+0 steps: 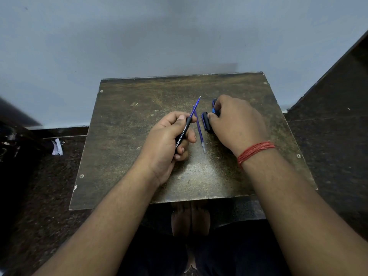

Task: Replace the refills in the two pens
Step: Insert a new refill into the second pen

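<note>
The left hand [169, 140] grips a black plastic pen barrel [181, 134], its blue refill [194, 108] projecting. A spare thin blue refill [199, 129] lies on the worn brown counter [123, 136] between the hands. The right hand [237, 122] pinches what seem small blue-black pen parts [206, 121]. Refills are light and bendy; hold near the tip.

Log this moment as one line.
left hand: holds black barrel, refill protruding | right hand: on pen parts | loose refill: on table

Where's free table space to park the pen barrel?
Free: the table's left half, left of the left hand, and the near strip between the forearms. Crowded: centre-right, where the loose refill, pen parts and right hand cluster.
</note>
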`<state>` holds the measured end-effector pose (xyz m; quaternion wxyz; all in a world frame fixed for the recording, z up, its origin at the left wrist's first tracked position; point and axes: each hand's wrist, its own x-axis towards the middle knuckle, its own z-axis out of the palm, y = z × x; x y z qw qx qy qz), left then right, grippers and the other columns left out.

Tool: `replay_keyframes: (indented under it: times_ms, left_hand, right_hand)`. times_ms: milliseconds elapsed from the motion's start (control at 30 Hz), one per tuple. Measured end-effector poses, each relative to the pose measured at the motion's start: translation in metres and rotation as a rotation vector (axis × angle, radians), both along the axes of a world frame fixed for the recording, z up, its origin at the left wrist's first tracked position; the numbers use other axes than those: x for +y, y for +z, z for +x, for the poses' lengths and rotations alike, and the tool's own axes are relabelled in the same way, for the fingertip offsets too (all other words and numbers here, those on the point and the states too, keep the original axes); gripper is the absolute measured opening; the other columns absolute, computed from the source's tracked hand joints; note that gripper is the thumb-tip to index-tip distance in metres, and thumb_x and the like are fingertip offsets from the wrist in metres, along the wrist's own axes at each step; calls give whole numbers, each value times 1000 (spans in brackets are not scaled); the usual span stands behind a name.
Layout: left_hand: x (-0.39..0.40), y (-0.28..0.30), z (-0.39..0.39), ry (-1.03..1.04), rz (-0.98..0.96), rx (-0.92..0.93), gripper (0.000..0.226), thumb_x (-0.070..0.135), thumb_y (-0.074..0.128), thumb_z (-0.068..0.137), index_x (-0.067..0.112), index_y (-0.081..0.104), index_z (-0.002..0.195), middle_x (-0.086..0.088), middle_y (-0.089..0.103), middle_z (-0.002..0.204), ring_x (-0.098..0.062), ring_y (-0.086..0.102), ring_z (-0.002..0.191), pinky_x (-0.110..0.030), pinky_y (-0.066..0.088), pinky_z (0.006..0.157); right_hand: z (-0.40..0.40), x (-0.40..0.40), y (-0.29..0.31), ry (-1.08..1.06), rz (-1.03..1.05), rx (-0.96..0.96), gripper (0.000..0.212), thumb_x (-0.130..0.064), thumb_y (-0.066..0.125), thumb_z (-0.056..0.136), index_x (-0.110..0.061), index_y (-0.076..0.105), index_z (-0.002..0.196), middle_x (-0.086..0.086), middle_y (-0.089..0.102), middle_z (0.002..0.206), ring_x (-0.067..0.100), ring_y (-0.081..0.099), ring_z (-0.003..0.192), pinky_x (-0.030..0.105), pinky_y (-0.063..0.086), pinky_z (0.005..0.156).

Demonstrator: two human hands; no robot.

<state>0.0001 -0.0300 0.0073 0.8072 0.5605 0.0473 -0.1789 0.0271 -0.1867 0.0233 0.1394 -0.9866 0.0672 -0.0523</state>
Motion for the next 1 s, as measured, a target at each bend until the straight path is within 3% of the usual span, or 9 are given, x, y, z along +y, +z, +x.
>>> replay_keyframes:
  times_ms: [133, 300, 500, 633, 767, 1000]
  left_hand:
    - [0, 0, 1, 2, -1, -3, 21, 19, 42, 106, 10, 61, 100, -1, 56, 57, -6, 30, 39, -15, 21, 37]
    - [0, -1, 1, 1, -1, -1, 21, 19, 42, 106, 10, 61, 101, -1, 56, 58, -6, 30, 40, -16, 21, 37]
    - [1, -1, 2, 4, -5, -4, 21, 19, 43, 106, 10, 61, 101, -2, 56, 58, -6, 30, 40, -16, 22, 37]
    - [1, -1, 2, 9, -7, 0, 21, 19, 43, 106, 10, 61, 101, -2, 57, 58, -7, 31, 39, -16, 22, 37]
    - [0, 0, 1, 8, -6, 6, 21, 19, 42, 105, 11, 61, 98, -3, 56, 58, -7, 31, 39, -16, 20, 38]
    - [0, -2, 2, -4, 26, -7, 16, 20, 43, 105, 11, 55, 99, -3, 57, 59, -6, 31, 38, -16, 21, 37]
  right_hand:
    - [0, 0, -2, 11, -11, -4, 20, -38, 54, 95, -21, 61, 104, 1, 66, 97, 24, 61, 89, 33, 45, 69]
    - [1, -1, -1, 6, 27, -45, 18, -35, 54, 95, -22, 62, 103, 0, 67, 97, 25, 63, 91, 35, 50, 73]
    - [3, -6, 4, -94, 437, -210, 11, -32, 58, 92, -26, 66, 90, -11, 62, 75, 11, 61, 74, 32, 52, 67]
    - [1, 0, 5, -37, 773, -94, 19, -35, 62, 94, -20, 69, 86, -6, 65, 65, 6, 54, 53, 26, 46, 54]
    - [-5, 11, 5, 20, 1088, 136, 28, -34, 67, 94, -8, 67, 83, -2, 60, 62, 9, 43, 43, 17, 30, 38]
    - [-7, 16, 1, 44, 1177, 224, 15, -26, 71, 91, -13, 65, 87, -1, 57, 62, 10, 42, 44, 16, 27, 38]
